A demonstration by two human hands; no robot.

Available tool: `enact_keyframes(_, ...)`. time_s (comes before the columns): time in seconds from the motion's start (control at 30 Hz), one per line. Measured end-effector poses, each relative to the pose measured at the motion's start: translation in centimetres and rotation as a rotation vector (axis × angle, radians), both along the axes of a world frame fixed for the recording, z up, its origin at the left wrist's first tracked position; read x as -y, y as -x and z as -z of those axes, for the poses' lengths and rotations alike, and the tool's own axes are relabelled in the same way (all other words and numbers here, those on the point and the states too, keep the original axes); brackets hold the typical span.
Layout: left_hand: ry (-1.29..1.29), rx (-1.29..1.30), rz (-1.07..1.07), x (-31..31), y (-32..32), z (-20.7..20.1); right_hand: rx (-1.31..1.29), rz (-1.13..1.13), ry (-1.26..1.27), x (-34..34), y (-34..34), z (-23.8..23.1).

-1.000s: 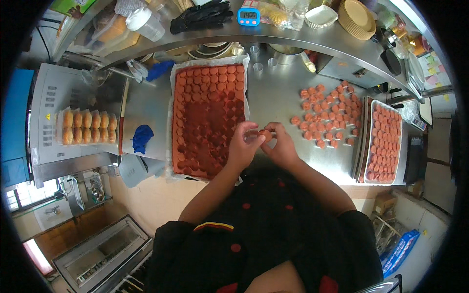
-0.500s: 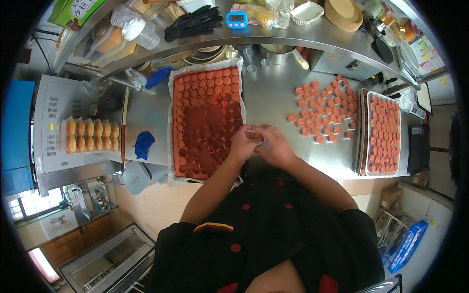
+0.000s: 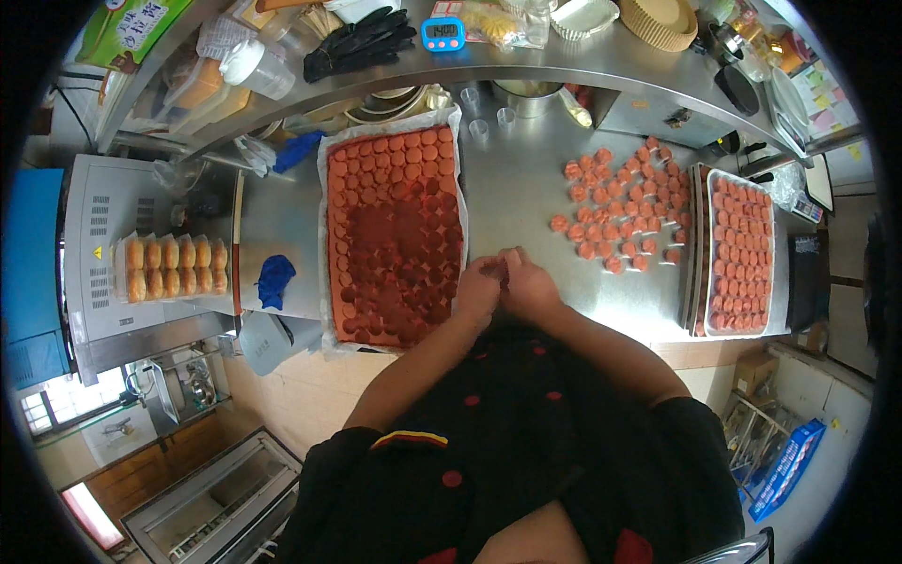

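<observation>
My left hand (image 3: 477, 291) and my right hand (image 3: 530, 289) meet in front of my chest at the counter's near edge. Both are closed, fingertips together around a small dark-red cake piece (image 3: 493, 270), mostly covered by the fingers. Just left of them lies a red sheet cake (image 3: 340, 268) on white paper, cut into many rounds; its middle and lower right look darker, with gaps between rounds. To the right, many small red cake rounds (image 3: 601, 195) are spread over the steel counter (image 3: 512, 207), several with clear plastic about them.
A tray (image 3: 737, 334) of red rounds in rows sits at the far right. At left are packed buns (image 3: 174, 282) and a blue cloth (image 3: 276, 281). Small clear cups (image 3: 479, 130) stand at the back, below a shelf (image 3: 526, 75) with a blue timer (image 3: 443, 34) and black gloves (image 3: 357, 45).
My hands have drawn closer together and slightly lower, fingers now more tightly closed. Clear material seen by my right fingers before is now hidden. The view has shifted slightly.
</observation>
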State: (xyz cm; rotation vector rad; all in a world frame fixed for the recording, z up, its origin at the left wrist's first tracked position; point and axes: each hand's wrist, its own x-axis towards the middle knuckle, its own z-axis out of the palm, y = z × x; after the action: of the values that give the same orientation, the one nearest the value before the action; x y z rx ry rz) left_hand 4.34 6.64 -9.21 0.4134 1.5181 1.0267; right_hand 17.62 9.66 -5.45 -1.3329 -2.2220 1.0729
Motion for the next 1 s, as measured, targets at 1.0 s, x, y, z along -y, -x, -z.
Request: enact_keyframes(1.0,0.105,-0.853,0.136,-17.5,11.9,12.2,0.380,0.007,-0.098,-24.3,2.8,7.9)
